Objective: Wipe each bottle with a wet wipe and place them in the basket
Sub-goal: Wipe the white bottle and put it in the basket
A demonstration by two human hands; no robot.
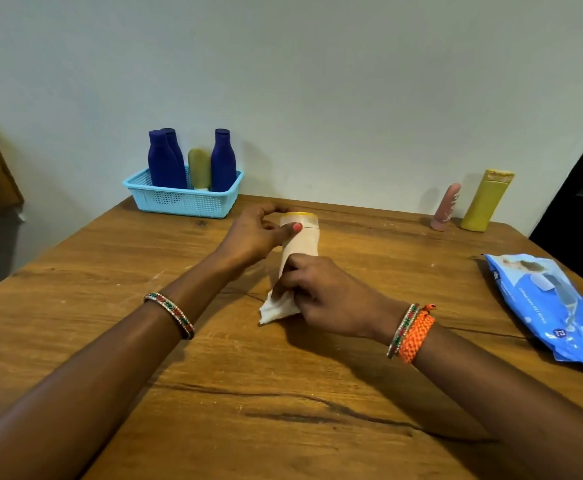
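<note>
Head camera looks forward-down, close over table [214, 393].

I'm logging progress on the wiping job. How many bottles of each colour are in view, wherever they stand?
Dark blue bottles, in the basket: 3
Yellow-olive bottles, one in the basket, one on the table: 2
Pink bottle: 1
Cream bottle, held in both hands: 1
Total: 7
</note>
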